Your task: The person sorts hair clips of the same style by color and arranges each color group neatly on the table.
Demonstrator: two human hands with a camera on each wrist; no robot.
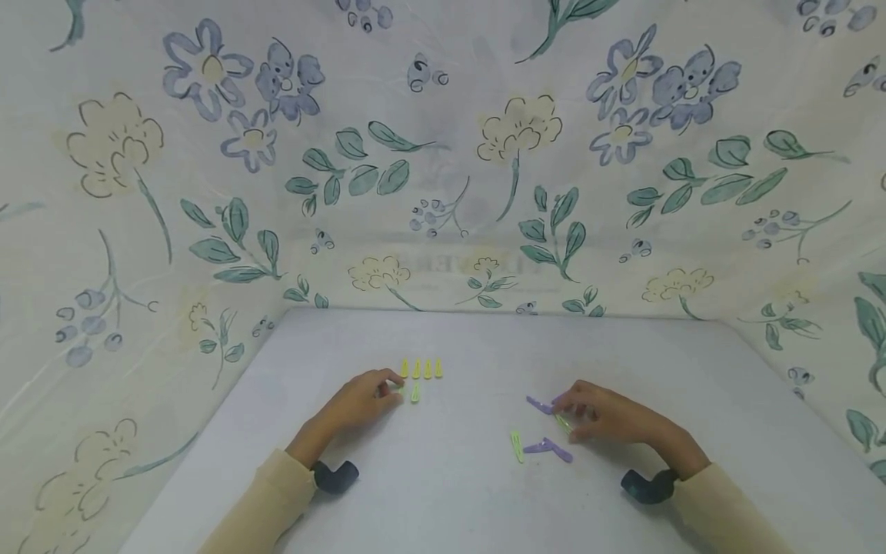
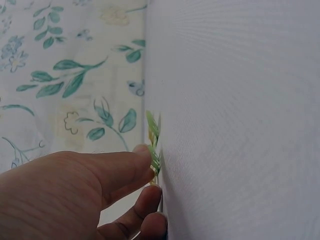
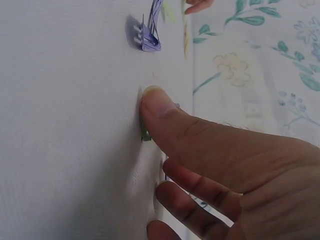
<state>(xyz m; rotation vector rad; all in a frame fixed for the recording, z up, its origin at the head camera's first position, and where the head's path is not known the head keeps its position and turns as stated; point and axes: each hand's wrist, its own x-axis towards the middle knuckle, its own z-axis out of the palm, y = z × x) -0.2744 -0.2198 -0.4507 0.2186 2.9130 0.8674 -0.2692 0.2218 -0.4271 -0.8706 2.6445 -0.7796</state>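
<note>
My left hand [image 1: 361, 398] pinches a light green hair clip [image 1: 400, 389] between thumb and fingers, low over the white table. Beside it lies a second green hair clip [image 1: 415, 393], and just behind is a row of several yellow hair clips [image 1: 428, 369]. Over on the right, my right hand [image 1: 601, 413] has its thumb and fingers around another green hair clip [image 1: 564, 423], partly hidden by the thumb in the right wrist view. A purple hair clip [image 1: 538, 405] lies at its fingertips. Nearer the front are a green hair clip [image 1: 517, 446] and a bent purple hair clip [image 1: 557, 450].
The white table [image 1: 443, 492] ends at a back wall of flowered cloth [image 1: 443, 169], which also hangs at both sides. A dark wrist band piece [image 1: 337, 477] is on the left wrist and another dark piece [image 1: 648, 487] on the right.
</note>
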